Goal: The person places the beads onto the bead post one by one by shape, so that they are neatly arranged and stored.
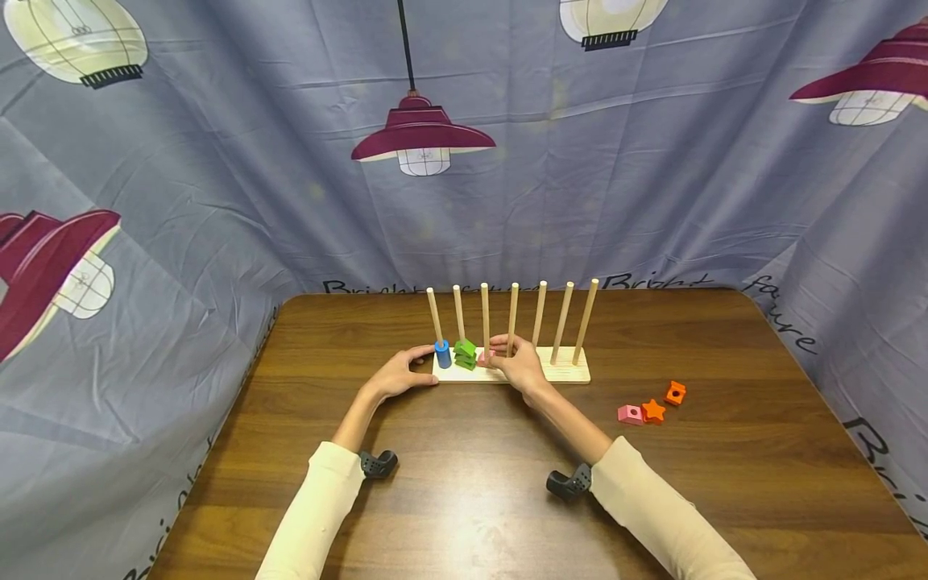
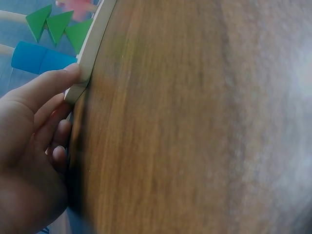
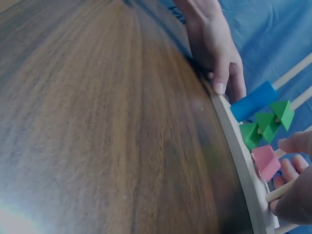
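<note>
My left hand (image 1: 395, 373) grips the left end of a wooden peg board (image 1: 573, 372), thumb on the front edge and fingers behind. On the first peg sit blue cylinders (image 2: 41, 57); on the second, three green triangular blocks (image 1: 465, 354) are stacked. A pink block (image 3: 266, 162) sits low on the third peg, close to the board. My right hand (image 1: 520, 366) is around that peg, thumb and fingers spread apart, fingertips right at the pink block. The fourth peg passes in front of this hand in the right wrist view.
To the right on the brown table (image 1: 464, 499) lie a pink block (image 1: 630, 414), an orange star (image 1: 653, 412) and an orange block (image 1: 676, 393). Several bare pegs (image 1: 585, 322) rise from the board's right part. A patterned grey curtain (image 1: 565, 209) hangs behind.
</note>
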The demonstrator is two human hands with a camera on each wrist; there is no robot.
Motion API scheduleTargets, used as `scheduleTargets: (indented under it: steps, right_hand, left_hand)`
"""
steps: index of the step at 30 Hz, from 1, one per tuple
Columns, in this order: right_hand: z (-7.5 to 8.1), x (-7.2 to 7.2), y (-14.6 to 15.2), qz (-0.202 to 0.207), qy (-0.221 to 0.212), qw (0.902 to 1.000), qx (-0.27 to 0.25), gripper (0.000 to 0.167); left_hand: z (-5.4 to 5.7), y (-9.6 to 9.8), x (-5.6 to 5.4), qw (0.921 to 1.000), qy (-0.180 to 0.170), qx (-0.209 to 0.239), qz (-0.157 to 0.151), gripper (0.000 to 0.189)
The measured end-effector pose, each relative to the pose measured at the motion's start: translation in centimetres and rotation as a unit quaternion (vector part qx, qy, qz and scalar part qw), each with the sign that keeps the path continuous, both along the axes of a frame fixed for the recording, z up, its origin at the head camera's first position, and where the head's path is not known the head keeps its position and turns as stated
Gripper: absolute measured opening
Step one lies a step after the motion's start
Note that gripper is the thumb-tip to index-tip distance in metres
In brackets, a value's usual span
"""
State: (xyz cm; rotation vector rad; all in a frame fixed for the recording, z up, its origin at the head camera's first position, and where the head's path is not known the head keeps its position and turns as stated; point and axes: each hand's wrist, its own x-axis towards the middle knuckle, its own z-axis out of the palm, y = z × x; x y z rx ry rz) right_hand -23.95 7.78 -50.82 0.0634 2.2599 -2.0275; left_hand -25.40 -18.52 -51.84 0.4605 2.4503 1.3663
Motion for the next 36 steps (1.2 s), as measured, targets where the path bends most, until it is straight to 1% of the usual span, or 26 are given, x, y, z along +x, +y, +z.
scheduleTargets:
  steps: [3, 5, 9, 12, 14, 17, 19, 24, 27, 32, 36]
  right_hand:
    - [0.3, 0.7, 0.5, 0.013, -0.001, 0.9999, -0.002, 0.04]
    - [0.6, 1.3, 1.2, 0.028, 0.004, 0.9995, 0.011, 0.047]
    - [1.2, 2.8, 3.5, 0.081, 0.011, 0.9955, 0.048, 0.061]
    - [1.5, 3.9, 5.3, 0.116, 0.019, 0.9907, 0.068, 0.063]
    - [1.6, 4.4, 6.2, 0.123, 0.021, 0.99, 0.066, 0.06]
    - [1.7, 5.0, 7.1, 0.126, 0.039, 0.99, 0.052, 0.054]
    - [1.7, 5.3, 7.7, 0.118, 0.047, 0.9907, 0.048, 0.049]
    - [1.8, 6.9, 10.4, 0.085, 0.065, 0.9923, 0.064, 0.039]
    - [1.6, 8.0, 12.5, 0.062, 0.067, 0.9926, 0.08, 0.04]
    - [1.3, 9.8, 15.7, 0.019, 0.063, 0.9915, 0.112, 0.041]
    - [1.0, 11.3, 17.7, -0.018, 0.07, 0.9925, 0.099, 0.038]
  left_hand:
    - [0.0, 0.0, 0.0, 1.0, 0.006, 0.003, -0.001, 0.068]
    - [0.0, 0.0, 0.0, 1.0, 0.008, 0.002, -0.001, 0.068]
    - [0.0, 0.2, 0.0, 0.9999, 0.005, -0.004, -0.01, 0.069]
    - [0.0, 0.2, -0.2, 0.9998, 0.0, -0.008, -0.02, 0.069]
    - [0.1, 0.0, -0.2, 0.9997, 0.004, -0.01, -0.02, 0.068]
    - [0.2, -0.1, -0.2, 0.9999, 0.004, -0.006, -0.01, 0.067]
    - [0.2, -0.1, -0.2, 0.9998, 0.009, -0.009, -0.011, 0.067]
    - [0.0, 0.1, -0.1, 0.9996, 0.0, -0.019, -0.019, 0.068]
    - [0.0, 0.1, -0.1, 0.9996, -0.007, -0.023, -0.015, 0.069]
    - [0.0, 0.0, 0.0, 0.999, -0.002, -0.043, -0.015, 0.07]
    - [0.1, 0.1, 0.0, 0.9982, -0.001, -0.057, -0.017, 0.071]
